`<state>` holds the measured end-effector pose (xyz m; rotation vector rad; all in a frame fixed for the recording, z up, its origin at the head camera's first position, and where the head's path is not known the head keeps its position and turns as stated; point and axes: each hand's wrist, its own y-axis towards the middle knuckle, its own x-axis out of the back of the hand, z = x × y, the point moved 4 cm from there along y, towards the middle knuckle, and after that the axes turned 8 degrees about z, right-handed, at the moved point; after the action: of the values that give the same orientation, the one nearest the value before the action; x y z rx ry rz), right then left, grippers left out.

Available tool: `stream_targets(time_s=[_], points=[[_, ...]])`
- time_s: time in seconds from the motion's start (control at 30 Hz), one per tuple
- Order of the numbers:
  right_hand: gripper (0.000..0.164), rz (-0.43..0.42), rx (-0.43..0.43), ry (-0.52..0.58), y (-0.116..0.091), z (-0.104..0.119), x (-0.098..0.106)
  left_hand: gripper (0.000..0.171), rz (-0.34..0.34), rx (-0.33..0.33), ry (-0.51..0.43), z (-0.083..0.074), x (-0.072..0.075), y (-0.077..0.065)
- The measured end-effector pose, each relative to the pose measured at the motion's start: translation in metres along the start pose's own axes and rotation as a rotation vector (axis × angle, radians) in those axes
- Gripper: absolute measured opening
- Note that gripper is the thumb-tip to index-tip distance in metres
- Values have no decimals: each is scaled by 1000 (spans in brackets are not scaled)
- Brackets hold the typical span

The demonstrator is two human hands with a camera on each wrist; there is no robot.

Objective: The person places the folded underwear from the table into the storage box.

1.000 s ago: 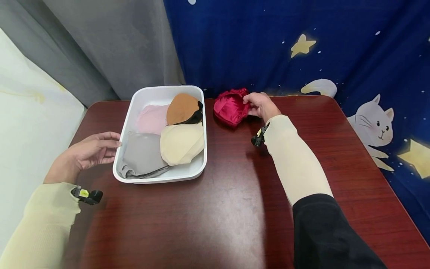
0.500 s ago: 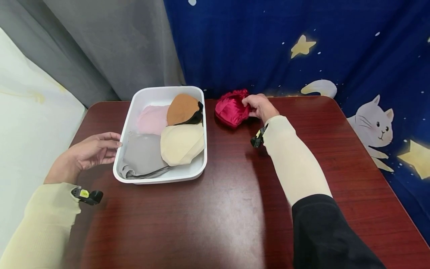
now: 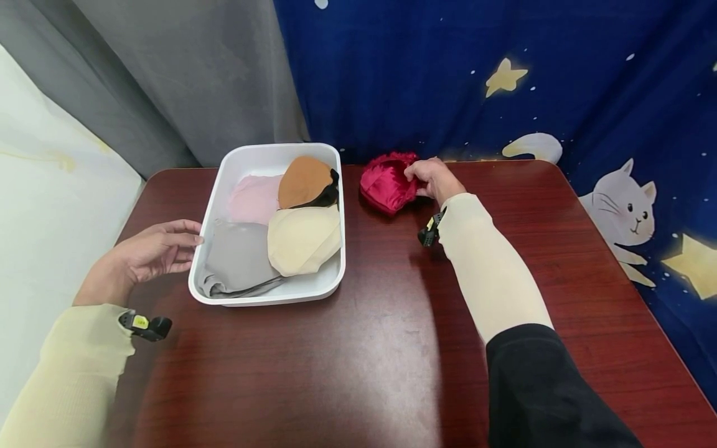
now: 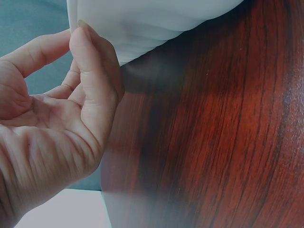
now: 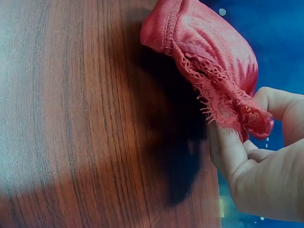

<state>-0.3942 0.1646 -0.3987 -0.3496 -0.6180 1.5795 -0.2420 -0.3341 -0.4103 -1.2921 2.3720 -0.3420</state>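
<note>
On the table's far side, my right hand (image 3: 434, 178) pinches the edge of folded red satin underwear (image 3: 388, 184). In the right wrist view, the red lace trim (image 5: 213, 97) hangs between the thumb and the fingers, and the satin bulges beyond them. The white tray (image 3: 271, 301) stands to the left of it. My left hand (image 3: 157, 252) is at the tray's left rim, with the thumb tip over the edge and the other fingers outside. The left wrist view shows this hand (image 4: 71, 104) palm up, thumb and fingertips meeting at the white rim.
Inside the tray lie folded cloth pieces: pink (image 3: 254, 199), brown with black (image 3: 305, 182), grey (image 3: 238, 255) and cream (image 3: 305, 239). The dark red wooden table (image 3: 358, 367) ends at a blue curtain (image 3: 403, 74) and a grey curtain (image 3: 213, 74) behind.
The red underwear has shifted slightly to the right and a little toward me, with my right hand keeping its pinch. My left hand and the tray have stayed where they were.
</note>
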Motion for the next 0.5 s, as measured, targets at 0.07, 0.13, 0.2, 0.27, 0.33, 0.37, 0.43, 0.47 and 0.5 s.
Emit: stream_targets(time_s=[0.07,0.13,0.2,0.27,0.33,0.37,0.43,0.47,0.5], points=[[23,2,-2,4,-1,1,-1,19,-12,3,-3,0,0,0],[21,8,5,3,-1,2,-1,19,-12,4,-1,0,0,0],[19,21,17,-5,0,3,-2,19,-8,3,0,0,0,0],[20,41,30,-3,1,4,-3,19,2,4,8,0,0,0],[28,65,40,8,2,5,-3,19,-1,4,1,0,0,0],[37,77,43,17,3,6,-4,19,-5,4,0,0,0,0],[58,101,43,40,2,8,-4,19,-20,8,5,0,0,0],[66,111,41,50,1,9,-4,19,-31,9,2,0,0,0],[72,121,40,61,-1,10,-4,19,-41,9,-1,0,0,0]])
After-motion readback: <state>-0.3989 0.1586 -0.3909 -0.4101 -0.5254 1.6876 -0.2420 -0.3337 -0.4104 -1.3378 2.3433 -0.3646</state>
